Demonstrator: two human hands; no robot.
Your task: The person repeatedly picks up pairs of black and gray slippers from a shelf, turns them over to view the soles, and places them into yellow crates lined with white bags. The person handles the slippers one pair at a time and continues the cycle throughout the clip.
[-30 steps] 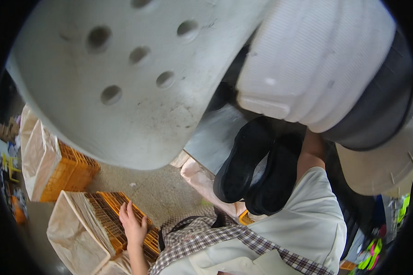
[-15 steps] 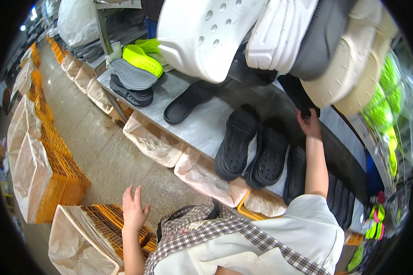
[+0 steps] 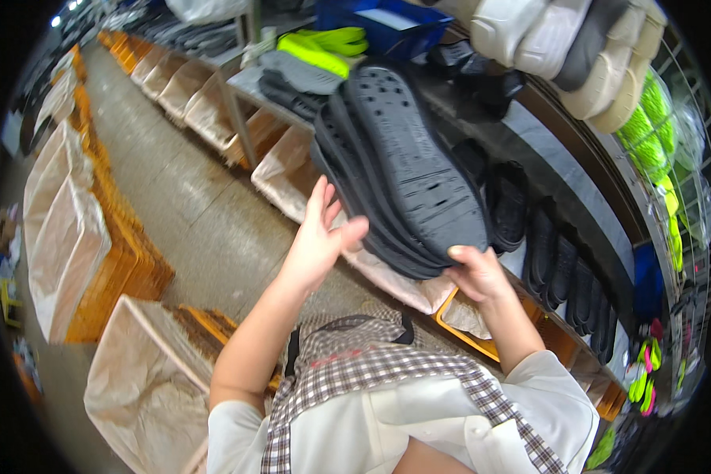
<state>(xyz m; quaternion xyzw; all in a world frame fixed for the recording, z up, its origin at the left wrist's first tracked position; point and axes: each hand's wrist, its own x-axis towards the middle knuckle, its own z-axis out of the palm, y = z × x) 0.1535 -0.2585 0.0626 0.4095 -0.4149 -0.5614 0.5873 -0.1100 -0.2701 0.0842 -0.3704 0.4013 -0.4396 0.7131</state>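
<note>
A stack of black shoe soles (image 3: 419, 178) hangs tilted over the front edge of the work table (image 3: 521, 118). My right hand (image 3: 479, 274) grips its near end, with the thumb on the top sole. That top sole shows small holes at its far end and slots nearer to me. Beside the stack's left edge is my left hand (image 3: 321, 237), fingers stretched and thumb apart; whether its fingertips touch the soles I cannot tell. More black soles (image 3: 557, 265) stand in a row along the table to the right.
Neon yellow soles (image 3: 316, 51) and a grey sole (image 3: 302, 73) lie at the table's far left. White and beige clogs (image 3: 569, 47) hang at upper right. Cloth-lined orange crates (image 3: 126, 280) line the floor at left, and a lined bin (image 3: 146, 387) stands near my left arm.
My right hand has come back from the far side of the table and now holds the stack of soles. My left hand has moved up and right to the stack. The view has shifted.
</note>
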